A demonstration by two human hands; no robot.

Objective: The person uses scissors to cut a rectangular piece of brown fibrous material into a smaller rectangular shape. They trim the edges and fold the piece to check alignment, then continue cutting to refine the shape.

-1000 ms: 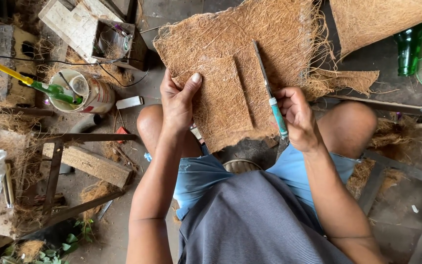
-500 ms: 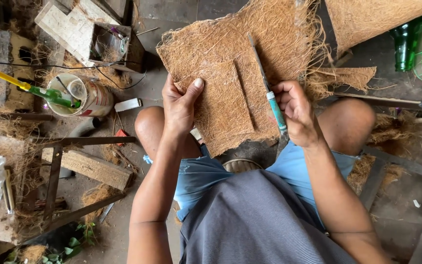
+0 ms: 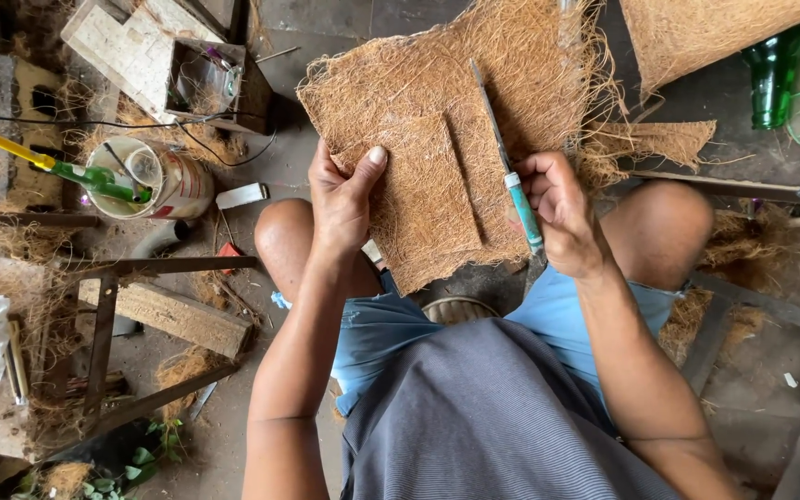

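I'm pinning the small pad (image 3: 423, 199) flat on the mat (image 3: 474, 111) with my left hand (image 3: 343, 199), fingers spread, while my right hand (image 3: 562, 208), fist closed round the knife (image 3: 508, 167), is keeping the blade along the pad's edge.

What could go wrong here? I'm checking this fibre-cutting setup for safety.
The knife in the right hand lies across the coir sheet close to the left hand, which presses a smaller coir piece flat; a slip could nick those fingers. The sheet rests over bare knees, so a cut going through might reach skin. Its frayed, loose edges could snag the blade.
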